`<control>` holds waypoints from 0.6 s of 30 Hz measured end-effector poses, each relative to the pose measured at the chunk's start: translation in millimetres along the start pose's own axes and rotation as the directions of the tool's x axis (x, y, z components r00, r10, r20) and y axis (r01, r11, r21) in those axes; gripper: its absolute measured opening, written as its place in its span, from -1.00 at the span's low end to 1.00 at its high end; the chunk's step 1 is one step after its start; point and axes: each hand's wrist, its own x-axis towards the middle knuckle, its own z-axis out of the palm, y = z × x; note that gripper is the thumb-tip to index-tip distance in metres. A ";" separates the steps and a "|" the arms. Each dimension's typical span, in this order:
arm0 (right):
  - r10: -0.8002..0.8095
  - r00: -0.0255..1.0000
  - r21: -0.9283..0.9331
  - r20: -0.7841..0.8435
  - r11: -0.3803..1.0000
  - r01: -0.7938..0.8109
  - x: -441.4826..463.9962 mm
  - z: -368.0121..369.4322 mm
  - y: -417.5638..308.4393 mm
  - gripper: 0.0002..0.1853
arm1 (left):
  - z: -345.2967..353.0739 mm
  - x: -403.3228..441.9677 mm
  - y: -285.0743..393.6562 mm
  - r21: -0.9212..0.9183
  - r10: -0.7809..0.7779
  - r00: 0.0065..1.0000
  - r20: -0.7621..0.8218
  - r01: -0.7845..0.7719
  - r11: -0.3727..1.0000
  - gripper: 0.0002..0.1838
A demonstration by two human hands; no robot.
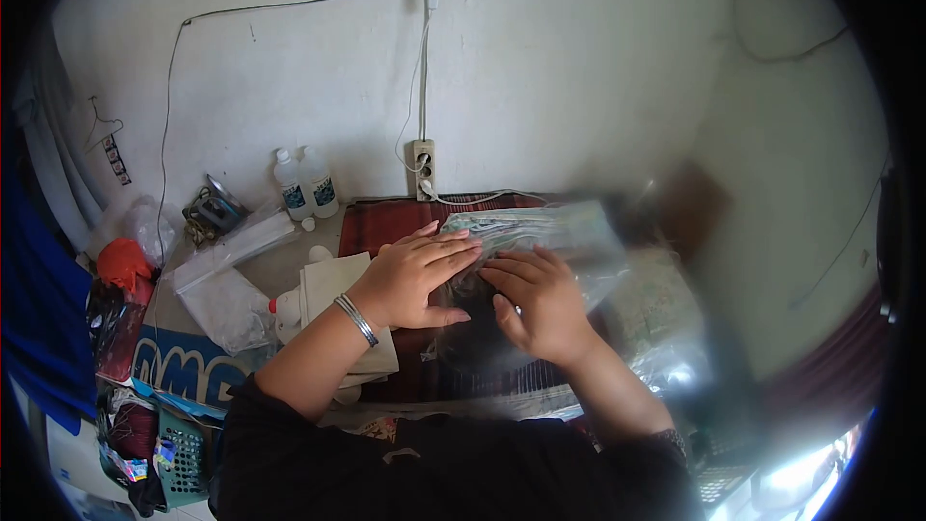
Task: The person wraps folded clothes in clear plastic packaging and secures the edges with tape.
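My left hand (417, 275), with silver bangles at the wrist, lies with its fingers stretched over the left part of a clear plastic bag (584, 232). Something flat with a pale pattern shows inside the bag, but its kind is unclear. Close by, my right hand (542, 307) rests on the bag's lower middle, palm down, fingers extended. Under both hands is a dark red cloth (386, 222) spread over the table. A dark, blurred patch below my hands cannot be made out.
Two white bottles (317, 183) stand by the wall, near a clothes iron (220, 205). Cream folded fabric (376, 352) lies left of my hands, beside clear plastic packets (227, 304). A power strip (424, 169) hangs on the wall. Green basket (183, 463) sits lower left.
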 end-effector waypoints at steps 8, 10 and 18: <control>-0.076 0.997 0.116 0.008 0.990 0.075 2.5 1.2 10.2 -0.62 | -4.2 10.7 7.5 -0.023 -0.063 0.997 0.047 0.064 0.998 -0.29; -0.209 0.974 0.339 -0.091 0.913 0.227 -3.2 1.1 24.0 -0.65 | -6.1 13.6 10.7 -0.015 -0.074 0.995 0.074 0.075 0.997 -0.31; 0.347 0.820 0.398 -0.455 0.903 -0.161 -112.9 -140.6 165.9 -0.71 | -20.7 32.4 29.9 0.179 -0.108 0.974 0.199 0.072 0.981 -0.30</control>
